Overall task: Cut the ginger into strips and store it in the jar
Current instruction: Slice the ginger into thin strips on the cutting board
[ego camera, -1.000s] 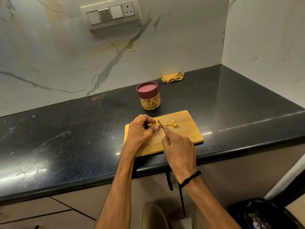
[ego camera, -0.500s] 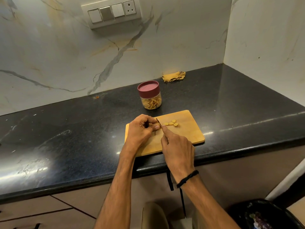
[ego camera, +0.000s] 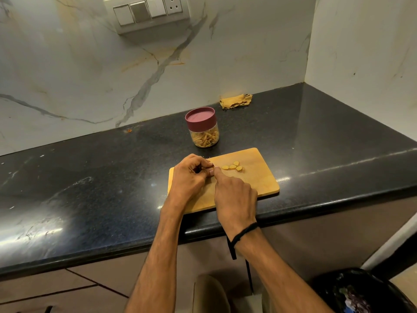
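On the black counter (ego camera: 67,177), the left side is just glare plus an orange speck (ego camera: 128,131) by the back edge. There's a switch panel (ego camera: 146,14) up on the marble wall. The wooden board (ego camera: 259,177) sits at the counter's front edge, and both hands are together over its back left corner, fingertips touching.

Left hand (ego camera: 189,179) has its fingers curled down, pinching a bit of ginger that's almost fully hidden under them, so I can't tell its shape. The jar (ego camera: 204,129) stands just behind the board's back edge, maroon lid (ego camera: 199,116) on, with strips (ego camera: 205,138) filling the lower part.

Right hand (ego camera: 234,197) is wrapped round a knife (ego camera: 213,164), index finger stretched forward. Only a sliver of blade shows at the fingertips and the handle's buried in the fist. Black band (ego camera: 244,232) on that wrist.

Four slices (ego camera: 232,166) lie just right of the fingertips, near the board's back edge, clustered, some touching. A yellow cloth (ego camera: 235,100) is crumpled at the counter's back edge toward the back right corner, well apart from the jar. Black bin (ego camera: 356,292) down on the floor, far right.
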Motion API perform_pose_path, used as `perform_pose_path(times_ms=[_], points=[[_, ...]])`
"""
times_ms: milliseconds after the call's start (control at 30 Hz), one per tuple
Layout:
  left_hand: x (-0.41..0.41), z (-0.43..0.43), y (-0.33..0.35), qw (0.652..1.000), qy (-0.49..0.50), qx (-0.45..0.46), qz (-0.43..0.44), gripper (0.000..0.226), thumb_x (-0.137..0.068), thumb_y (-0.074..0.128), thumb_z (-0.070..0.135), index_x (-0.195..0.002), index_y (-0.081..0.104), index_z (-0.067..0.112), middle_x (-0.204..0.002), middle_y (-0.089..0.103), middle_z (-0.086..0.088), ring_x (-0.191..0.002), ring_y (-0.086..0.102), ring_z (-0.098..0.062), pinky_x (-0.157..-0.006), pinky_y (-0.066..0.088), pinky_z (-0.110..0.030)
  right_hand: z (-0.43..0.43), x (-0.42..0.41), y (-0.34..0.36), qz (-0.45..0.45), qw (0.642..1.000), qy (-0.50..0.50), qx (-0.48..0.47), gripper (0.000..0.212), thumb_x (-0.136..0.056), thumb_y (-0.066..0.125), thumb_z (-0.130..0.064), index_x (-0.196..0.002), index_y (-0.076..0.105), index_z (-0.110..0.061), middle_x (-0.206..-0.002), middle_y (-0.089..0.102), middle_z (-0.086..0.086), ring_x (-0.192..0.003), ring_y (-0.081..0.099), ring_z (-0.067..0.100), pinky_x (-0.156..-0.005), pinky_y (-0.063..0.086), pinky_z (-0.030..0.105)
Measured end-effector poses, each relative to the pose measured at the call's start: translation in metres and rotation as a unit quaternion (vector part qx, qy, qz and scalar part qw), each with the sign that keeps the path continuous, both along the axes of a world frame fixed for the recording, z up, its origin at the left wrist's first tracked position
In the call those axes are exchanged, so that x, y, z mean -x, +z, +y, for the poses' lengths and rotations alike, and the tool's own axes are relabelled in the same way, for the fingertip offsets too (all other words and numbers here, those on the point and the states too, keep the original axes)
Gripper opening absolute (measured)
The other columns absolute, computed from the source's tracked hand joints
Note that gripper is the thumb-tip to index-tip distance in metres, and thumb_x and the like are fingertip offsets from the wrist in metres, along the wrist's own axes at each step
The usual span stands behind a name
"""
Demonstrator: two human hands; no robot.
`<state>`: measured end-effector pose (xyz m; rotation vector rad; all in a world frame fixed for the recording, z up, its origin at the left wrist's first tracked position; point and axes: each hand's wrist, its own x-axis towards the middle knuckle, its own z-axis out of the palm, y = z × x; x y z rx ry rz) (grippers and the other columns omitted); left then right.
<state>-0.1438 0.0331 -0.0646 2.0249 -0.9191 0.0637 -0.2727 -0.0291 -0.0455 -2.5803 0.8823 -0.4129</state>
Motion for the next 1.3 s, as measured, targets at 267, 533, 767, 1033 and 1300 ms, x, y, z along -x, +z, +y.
perform_pose_path(times_ms=[267, 533, 767, 1033, 1300], points=[[0.002, -0.002, 0.001, 1.0, 0.005, -0.006, -0.006, 0.012, -0.082, 0.081, 0.012, -0.091, 0.075, 0.012, -0.1, 0.067, 0.004, -0.095, 0.065, -0.007, -0.083, 0.053, -0.018, 0.002, 0.008, 0.005, 0.034, 0.999, 0.005, 0.022, 0.047, -0.105, 0.029, -0.019, -0.151, 0.024, -0.031, -0.088, 0.053, 0.003, -0.077, 0.052, 0.019, -0.062, 0.034, 0.033], [-0.002, -0.002, 0.0, 1.0, 0.01, -0.007, 0.002, 0.014, -0.08, 0.083, 0.018, -0.093, 0.076, 0.016, -0.1, 0.067, 0.008, -0.095, 0.064, -0.004, -0.084, 0.053, -0.018, 0.003, 0.024, 0.003, 0.043, 0.999, 0.014, 0.012, 0.051, -0.104, 0.033, -0.016, -0.152, 0.022, -0.03, -0.088, 0.046, 0.003, -0.092, 0.06, 0.022, -0.064, 0.036, 0.033], [-0.002, 0.0, -0.002, 1.0, 0.015, -0.018, 0.013, 0.02, -0.079, 0.084, 0.025, -0.096, 0.074, 0.023, -0.1, 0.069, 0.011, -0.096, 0.064, -0.004, -0.084, 0.053, -0.02, -0.006, 0.036, 0.001, -0.028, 0.999, -0.015, -0.033, 0.048, -0.105, 0.036, -0.027, -0.152, 0.023, -0.034, -0.084, 0.047, -0.007, -0.073, 0.043, 0.009, -0.062, 0.035, 0.025], [0.003, 0.0, 0.001, 0.999, 0.011, 0.004, 0.035, 0.019, -0.083, 0.08, 0.009, -0.101, 0.073, 0.011, -0.099, 0.071, 0.007, -0.089, 0.064, 0.009, -0.076, 0.048, -0.006, -0.004, 0.021, -0.002, -0.034, 0.999, -0.003, -0.039, 0.045, -0.106, 0.032, -0.029, -0.151, 0.026, -0.036, -0.082, 0.05, -0.005, -0.071, 0.044, 0.012, -0.062, 0.034, 0.027], [-0.002, 0.0, -0.001, 0.999, 0.012, 0.003, 0.041, 0.019, -0.083, 0.081, 0.014, -0.1, 0.074, 0.015, -0.099, 0.072, 0.009, -0.094, 0.066, 0.001, -0.084, 0.053, -0.014, -0.002, 0.02, -0.001, -0.032, 0.998, 0.006, -0.048, 0.047, -0.106, 0.034, -0.031, -0.152, 0.022, -0.035, -0.085, 0.05, -0.006, -0.073, 0.045, 0.01, -0.064, 0.034, 0.025]])
